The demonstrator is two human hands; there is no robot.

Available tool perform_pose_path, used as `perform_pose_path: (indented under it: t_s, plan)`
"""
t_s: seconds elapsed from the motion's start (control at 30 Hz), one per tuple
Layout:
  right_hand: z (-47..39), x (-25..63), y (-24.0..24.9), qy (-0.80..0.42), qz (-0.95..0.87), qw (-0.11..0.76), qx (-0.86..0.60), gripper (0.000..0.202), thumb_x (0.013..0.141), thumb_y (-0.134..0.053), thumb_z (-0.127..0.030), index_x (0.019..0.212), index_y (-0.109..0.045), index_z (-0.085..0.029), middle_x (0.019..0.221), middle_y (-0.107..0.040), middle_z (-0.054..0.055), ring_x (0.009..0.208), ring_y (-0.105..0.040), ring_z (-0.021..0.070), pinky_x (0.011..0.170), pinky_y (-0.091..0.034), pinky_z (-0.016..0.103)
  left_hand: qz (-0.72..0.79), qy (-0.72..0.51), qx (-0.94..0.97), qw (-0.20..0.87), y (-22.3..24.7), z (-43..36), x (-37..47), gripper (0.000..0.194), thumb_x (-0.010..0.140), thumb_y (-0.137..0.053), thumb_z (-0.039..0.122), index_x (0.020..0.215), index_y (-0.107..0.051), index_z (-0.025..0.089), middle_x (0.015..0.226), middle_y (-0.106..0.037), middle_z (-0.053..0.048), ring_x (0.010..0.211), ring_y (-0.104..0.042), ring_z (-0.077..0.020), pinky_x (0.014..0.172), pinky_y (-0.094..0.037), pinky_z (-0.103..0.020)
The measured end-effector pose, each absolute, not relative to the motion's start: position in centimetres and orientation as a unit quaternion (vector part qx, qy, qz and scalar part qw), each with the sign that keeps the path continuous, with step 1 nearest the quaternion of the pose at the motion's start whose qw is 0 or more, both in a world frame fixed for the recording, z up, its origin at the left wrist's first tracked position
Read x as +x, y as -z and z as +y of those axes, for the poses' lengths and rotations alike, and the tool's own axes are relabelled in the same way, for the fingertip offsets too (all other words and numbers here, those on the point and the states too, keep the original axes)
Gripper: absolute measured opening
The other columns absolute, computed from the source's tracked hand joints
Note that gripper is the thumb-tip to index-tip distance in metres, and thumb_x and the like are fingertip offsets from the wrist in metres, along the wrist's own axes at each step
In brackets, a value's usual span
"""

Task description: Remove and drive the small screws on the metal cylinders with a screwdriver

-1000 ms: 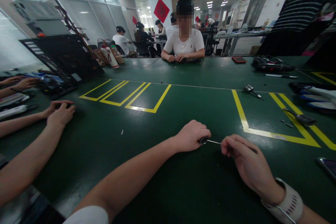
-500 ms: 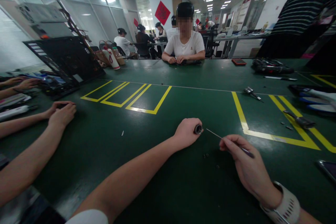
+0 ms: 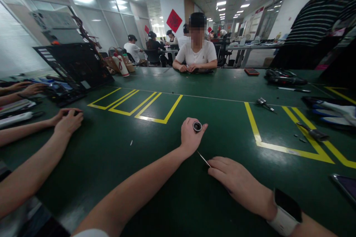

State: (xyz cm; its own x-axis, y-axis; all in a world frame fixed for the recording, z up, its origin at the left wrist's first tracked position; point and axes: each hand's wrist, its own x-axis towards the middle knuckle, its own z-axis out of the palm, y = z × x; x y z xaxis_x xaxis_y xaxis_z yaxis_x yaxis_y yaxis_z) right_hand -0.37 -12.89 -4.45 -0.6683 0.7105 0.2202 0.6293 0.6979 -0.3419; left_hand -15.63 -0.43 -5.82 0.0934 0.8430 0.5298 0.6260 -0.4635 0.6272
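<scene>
Cylinder, short, dark, hollow metal with a bright rim point(image 3: 197, 126), sits in the left hand point(image 3: 190, 139), above the green tabletop point(image 3: 155, 152); fingers curl round it, thumb extended alongside. Right hand point(image 3: 239, 183), palm down, is mostly closed on a tool with a thin, straight silver shaft point(image 3: 204, 159), tip near the left wrist; handle hidden. Farther right, a grey metal piece with a narrow shank point(image 3: 317, 134) lies across yellow tape point(image 3: 324, 144).

Handling note (judged): brace the cylinder firmly, keep fingers off the tip's line, guide the slender shaft straight with light pressure.

Versus 0.5 s ago: cylinder mouth turned more upward; right hand rolled palm-down; tip no longer points at the mouth.
</scene>
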Motion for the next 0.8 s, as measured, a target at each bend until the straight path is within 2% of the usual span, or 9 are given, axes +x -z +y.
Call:
perform_pose_path:
  t_s: [0.07, 0.17, 0.47, 0.63, 0.8]
  plan:
    - [-12.8, 0.3, 4.0, -0.111, -0.911, 0.169, -0.359, 0.042, 0.075, -0.04, 0.007, 0.102, -0.06, -0.019, 0.106, -0.066, 0.008, 0.096, -0.061, 0.0211, 0.08, -0.052, 0.038, 0.502, -0.437, 0.736, 0.125, 5.6, -0.7, -15.6, 0.029, 0.081, -0.058, 0.045, 0.076, -0.052, 0.017, 0.08, -0.052, -0.001, 0.077, -0.05, -0.0157, 0.071, -0.042, -0.03]
    - [-13.3, 1.1, 4.1, -0.114, -0.907, 0.171, -0.369, 0.042, 0.073, -0.041, 0.006, 0.102, -0.06, -0.018, 0.1, -0.065, 0.008, 0.087, -0.06, 0.0204, 0.072, -0.053, 0.036, 0.494, -0.414, 0.75, 0.151, 5.3, -1.3, -15.7, 0.031, 0.08, -0.058, 0.048, 0.079, -0.053, 0.017, 0.083, -0.051, 0.0, 0.075, -0.051, -0.014, 0.067, -0.043, -0.028]
    - [-15.7, 1.9, 4.8, -0.095, -0.888, 0.18, -0.411, 0.05, 0.065, -0.039, 0.007, 0.103, -0.058, -0.02, 0.1, -0.063, 0.009, 0.087, -0.059, 0.0218, 0.076, -0.053, 0.037, 0.439, -0.31, 0.821, 0.193, 5.0, -4.8, -16.9, 0.037, 0.074, -0.063, 0.053, 0.083, -0.056, 0.018, 0.082, -0.055, 0.002, 0.067, -0.053, -0.012, 0.059, -0.041, -0.024]
    - [-15.7, 3.0, 6.8, -0.044, -0.864, 0.207, -0.458, 0.049, 0.066, -0.039, 0.006, 0.105, -0.056, -0.018, 0.099, -0.062, 0.01, 0.082, -0.059, 0.022, 0.074, -0.053, 0.039, 0.343, -0.207, 0.906, 0.138, 5.2, -6.8, -16.9, 0.045, 0.069, -0.064, 0.06, 0.083, -0.056, 0.018, 0.082, -0.058, 0.001, 0.067, -0.053, -0.0128, 0.056, -0.038, -0.024]
    - [-15.2, 3.5, 7.9, -0.018, -0.846, 0.213, -0.488, 0.04, 0.069, -0.043, 0.002, 0.101, -0.056, -0.017, 0.096, -0.061, 0.01, 0.081, -0.058, 0.0237, 0.072, -0.052, 0.041, 0.206, -0.132, 0.969, 0.049, 5.6, -8.6, -15.7, 0.054, 0.074, -0.047, 0.07, 0.083, -0.055, 0.018, 0.079, -0.058, -0.002, 0.067, -0.054, -0.015, 0.054, -0.035, -0.027]
